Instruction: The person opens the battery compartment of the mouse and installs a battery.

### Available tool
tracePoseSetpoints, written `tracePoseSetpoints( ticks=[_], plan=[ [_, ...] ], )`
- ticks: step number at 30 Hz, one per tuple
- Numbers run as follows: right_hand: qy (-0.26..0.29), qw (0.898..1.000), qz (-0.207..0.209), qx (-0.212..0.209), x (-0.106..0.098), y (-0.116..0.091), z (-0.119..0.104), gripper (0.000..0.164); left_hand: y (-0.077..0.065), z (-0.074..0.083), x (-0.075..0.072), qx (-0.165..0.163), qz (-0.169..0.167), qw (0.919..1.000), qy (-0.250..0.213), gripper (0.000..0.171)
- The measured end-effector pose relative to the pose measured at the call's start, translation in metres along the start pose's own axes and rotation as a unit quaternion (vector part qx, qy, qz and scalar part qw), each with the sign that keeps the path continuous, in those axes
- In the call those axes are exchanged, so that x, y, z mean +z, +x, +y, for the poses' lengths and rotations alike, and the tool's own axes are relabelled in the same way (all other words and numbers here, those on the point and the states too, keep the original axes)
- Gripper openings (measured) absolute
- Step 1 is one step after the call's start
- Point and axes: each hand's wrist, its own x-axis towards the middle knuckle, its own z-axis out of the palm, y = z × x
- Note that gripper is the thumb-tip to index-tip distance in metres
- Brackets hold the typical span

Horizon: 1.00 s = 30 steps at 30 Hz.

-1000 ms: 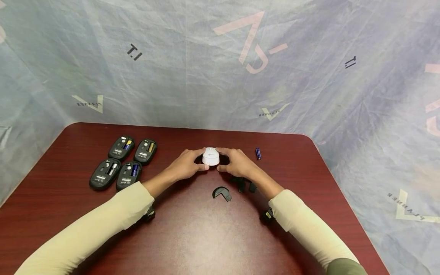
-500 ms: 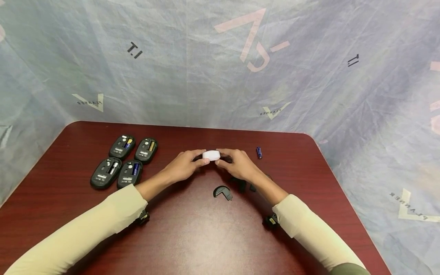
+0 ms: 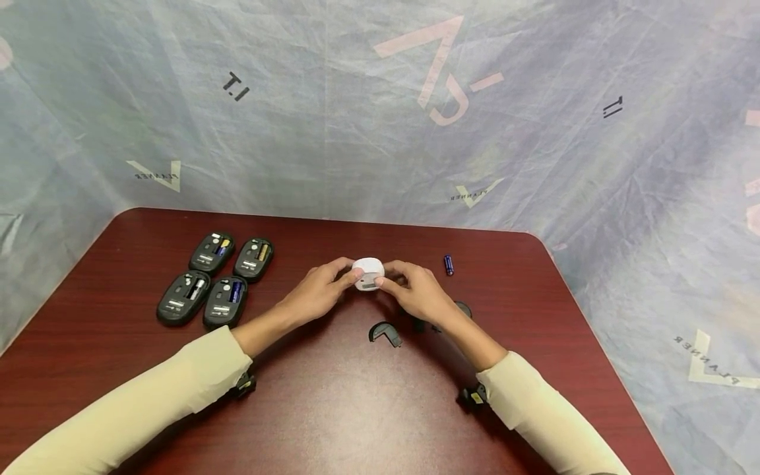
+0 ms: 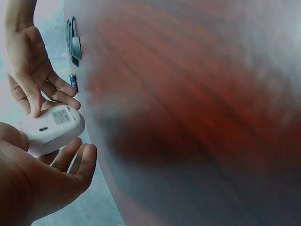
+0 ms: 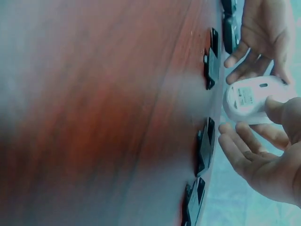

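A white computer mouse [image 3: 369,264] is held between both hands over the far middle of the table, its underside turned toward the head camera. My left hand [image 3: 316,288] grips its left side, thumb on the underside. From the other side my right hand [image 3: 419,290] pinches it, with the thumb on the underside and the fingers behind. In the left wrist view the mouse's printed label [image 4: 61,116] and small sensor slot show. The right wrist view has the same mouse [image 5: 251,101] between both hands, clear of the table.
Several black mice [image 3: 212,253] lie upside down at the left with batteries in open bays. A blue battery [image 3: 448,265] lies at the back right. One black cover [image 3: 386,334] is in front of the hands; other black pieces [image 3: 464,308] are partly hidden by the right forearm.
The white mouse has been tipped over in the hands: its top faced the head camera, then its edge, and now its underside. Both hands still hold it in about the same place.
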Motion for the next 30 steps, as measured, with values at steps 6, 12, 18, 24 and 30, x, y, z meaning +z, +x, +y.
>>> tracePoseSetpoints(
  ticks=[6, 12, 18, 24, 30],
  plan=[
    [0.056, 0.998, -0.005, 0.02, 0.004, -0.009, -0.005, 0.034, -0.003, 0.004, 0.006, -0.017, 0.006, 0.996, -0.088, 0.044],
    [0.18, 0.983, -0.029, 0.027, 0.006, -0.019, -0.01, 0.042, -0.007, 0.007, 0.012, -0.045, -0.013, 0.9755, -0.215, 0.047],
    [0.25, 0.966, -0.059, 0.029, 0.01, -0.024, -0.01, 0.057, -0.013, 0.009, 0.015, -0.022, 0.008, 0.9877, -0.154, 0.043],
    [0.232, 0.971, -0.037, 0.039, 0.015, -0.027, -0.014, 0.046, -0.014, 0.01, 0.019, -0.011, 0.018, 0.9927, -0.119, 0.038],
    [0.208, 0.977, -0.021, 0.044, 0.019, -0.028, -0.018, 0.042, -0.016, 0.009, 0.02, -0.017, 0.017, 0.9902, -0.137, 0.038]
  ],
)
